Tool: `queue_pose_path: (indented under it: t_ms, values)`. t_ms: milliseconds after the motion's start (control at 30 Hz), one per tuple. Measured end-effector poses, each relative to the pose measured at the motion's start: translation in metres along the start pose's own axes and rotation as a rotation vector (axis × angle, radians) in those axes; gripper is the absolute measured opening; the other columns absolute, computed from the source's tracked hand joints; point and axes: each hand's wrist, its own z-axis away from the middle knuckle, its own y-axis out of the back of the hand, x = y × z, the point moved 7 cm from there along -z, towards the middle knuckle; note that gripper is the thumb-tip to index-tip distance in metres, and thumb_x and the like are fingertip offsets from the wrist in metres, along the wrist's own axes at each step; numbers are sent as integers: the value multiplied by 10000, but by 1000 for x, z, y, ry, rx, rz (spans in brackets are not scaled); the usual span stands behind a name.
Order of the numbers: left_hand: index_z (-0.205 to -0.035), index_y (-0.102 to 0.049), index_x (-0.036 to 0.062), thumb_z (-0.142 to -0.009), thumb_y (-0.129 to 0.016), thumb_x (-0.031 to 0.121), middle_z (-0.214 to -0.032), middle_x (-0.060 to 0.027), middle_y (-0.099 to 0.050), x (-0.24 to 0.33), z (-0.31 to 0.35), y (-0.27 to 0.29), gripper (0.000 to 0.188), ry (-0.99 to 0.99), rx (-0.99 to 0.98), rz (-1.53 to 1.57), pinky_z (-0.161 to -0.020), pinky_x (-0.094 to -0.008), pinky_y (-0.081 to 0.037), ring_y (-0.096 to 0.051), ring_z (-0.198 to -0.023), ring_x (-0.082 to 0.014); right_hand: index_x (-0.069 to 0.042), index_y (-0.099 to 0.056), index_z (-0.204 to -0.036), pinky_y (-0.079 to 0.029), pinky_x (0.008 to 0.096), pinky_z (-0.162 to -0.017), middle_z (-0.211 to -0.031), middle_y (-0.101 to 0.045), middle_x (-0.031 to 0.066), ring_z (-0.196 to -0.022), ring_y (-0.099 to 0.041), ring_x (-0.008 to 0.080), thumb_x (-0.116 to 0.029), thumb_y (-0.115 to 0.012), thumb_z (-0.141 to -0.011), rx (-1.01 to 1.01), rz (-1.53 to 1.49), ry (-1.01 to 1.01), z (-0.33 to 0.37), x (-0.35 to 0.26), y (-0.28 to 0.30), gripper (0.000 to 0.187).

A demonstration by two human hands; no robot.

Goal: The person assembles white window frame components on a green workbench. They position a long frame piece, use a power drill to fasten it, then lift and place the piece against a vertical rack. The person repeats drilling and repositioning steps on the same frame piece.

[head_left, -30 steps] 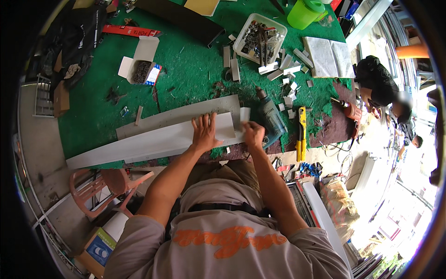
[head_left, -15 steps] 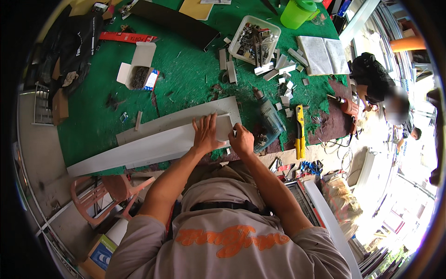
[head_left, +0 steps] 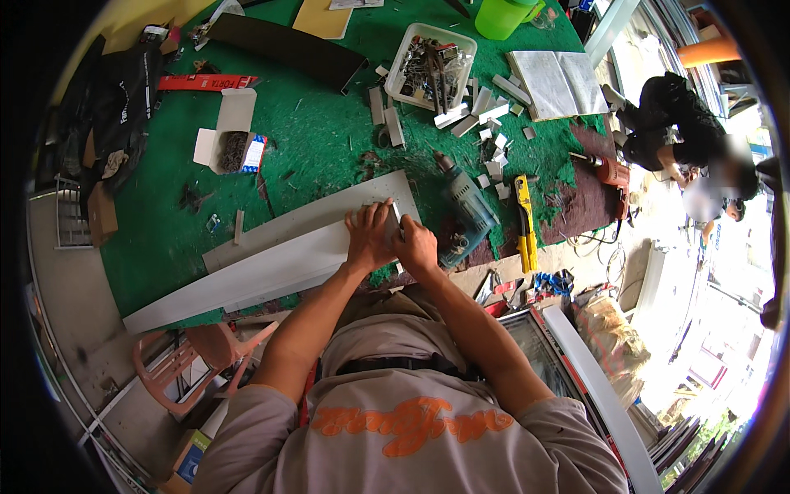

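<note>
two hands are working side by side at the two-o'clock end of a long white panel (head_left: 247, 277) on the green desk (head_left: 313, 140).
its long axis is running toward eight o'clock; the nearer left hand (head_left: 372, 239) is lying unclenched on top, the right hand (head_left: 416, 247) curling beside it, its grip unclear.

Two hands (head_left: 369, 237) are working at two pale panels (head_left: 263, 267). Two drills (head_left: 469, 204), one yellow hand tool (head_left: 526, 224), one open notebook (head_left: 550, 86), one white tray (head_left: 440, 31), one open carton (head_left: 235, 111) and one green jug (head_left: 499, 20) are sharing one table (head_left: 317, 136); perhaps over a dozen offcuts (head_left: 395, 129) are lying jumbled.
</note>
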Motion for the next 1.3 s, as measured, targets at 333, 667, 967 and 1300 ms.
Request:
queue_pose_path:
  t_ms: [333,667,967,1300]
  values:
    - [-1521,-406,135,-675,-793,459,-1386,-98,-491,5,0,8,985,-33,120,3,-1102,-648,-221,-440,-1288,-320,-48,-544,-929,-508,546,-711,-891,-671,230,-828,-653,465,-187,-634,-853,-39,-10,-19,1,-3,4,182]
    - [-1501,-430,159,-652,-835,491,-1418,-74,-484,0,-3,6,997,-5,72,49,-1128,-650,-195,-420,-1346,-299,-48,-622,-1020,-538,524,-728,-921,-692,234,-826,-680,440,-249,-662,-872,-18,-69,-67,3,1,14,254]
    - [-1490,-434,177,-516,-901,632,-1422,-36,-488,2,-4,8,1173,11,36,59,-1129,-639,-202,-417,-1361,-274,-4,-689,-1004,-495,309,-598,-734,-680,111,-627,-616,135,-138,-701,-916,343,-242,-320,58,102,125,161]
    - [-1457,-456,174,-542,-915,589,-1431,-37,-493,4,-5,7,1104,31,7,25,-1115,-654,-223,-421,-1352,-273,-18,-697,-1033,-514,385,-734,-887,-696,169,-801,-672,288,-158,-662,-902,400,-78,-445,88,148,141,195]
